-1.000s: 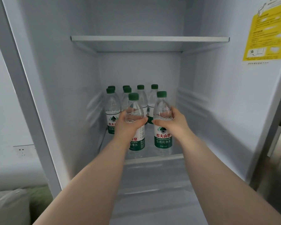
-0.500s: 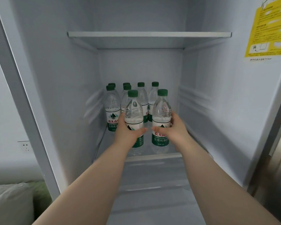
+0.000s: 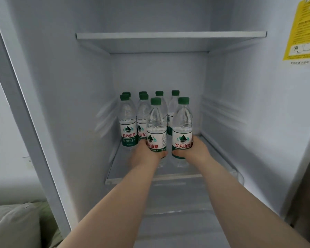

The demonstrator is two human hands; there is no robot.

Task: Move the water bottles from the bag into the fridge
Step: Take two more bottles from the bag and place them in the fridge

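Observation:
Both of my arms reach into the open fridge. My left hand (image 3: 145,154) wraps the lower part of a clear water bottle with a green cap (image 3: 156,126). My right hand (image 3: 195,150) grips a second such bottle (image 3: 182,122) just to its right. Both bottles stand upright on the glass shelf (image 3: 118,169), side by side near its middle. Behind them stand several more green-capped bottles (image 3: 128,120) in rows toward the back wall. The bag is not in view.
An upper shelf (image 3: 170,35) spans the fridge above the bottles. A yellow sticker (image 3: 302,31) is on the right inner wall. The fridge's left frame (image 3: 25,122) borders a wall, and a grey cushion (image 3: 13,226) lies at the lower left.
Both hands have slid down from the bottles' upper bodies to their labels and lower parts, and the two bottles have moved deeper onto the shelf, closer to the rows behind.

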